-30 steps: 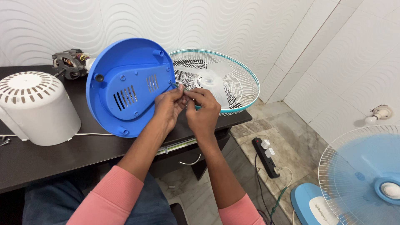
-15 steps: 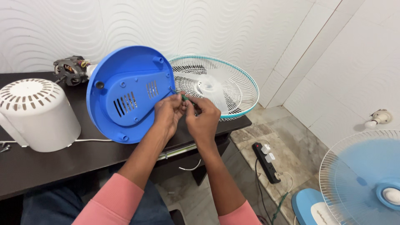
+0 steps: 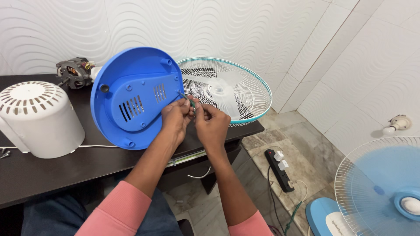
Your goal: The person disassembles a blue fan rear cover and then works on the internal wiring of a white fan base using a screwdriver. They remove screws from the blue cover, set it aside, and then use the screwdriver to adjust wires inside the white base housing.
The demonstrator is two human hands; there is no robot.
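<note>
Round blue plastic fan base (image 3: 131,98) stood tilted on the dark table (image 3: 65,168); left hand (image 3: 175,119) and right hand (image 3: 213,124) pinched a thin green wire (image 3: 187,99) at its right edge, white domed motor cover (image 3: 37,118) left, white wire fan guard (image 3: 227,87) far right.

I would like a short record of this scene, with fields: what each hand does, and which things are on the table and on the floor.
left hand: at the edge of the blue fan base, pinching a thin green wire
right hand: beside the left hand, fingers on the same wire
blue fan base: tilted up on the dark table, underside toward the camera
table, other things: white vented cover, motor, fan guard
floor: black power strip, second fan
</note>
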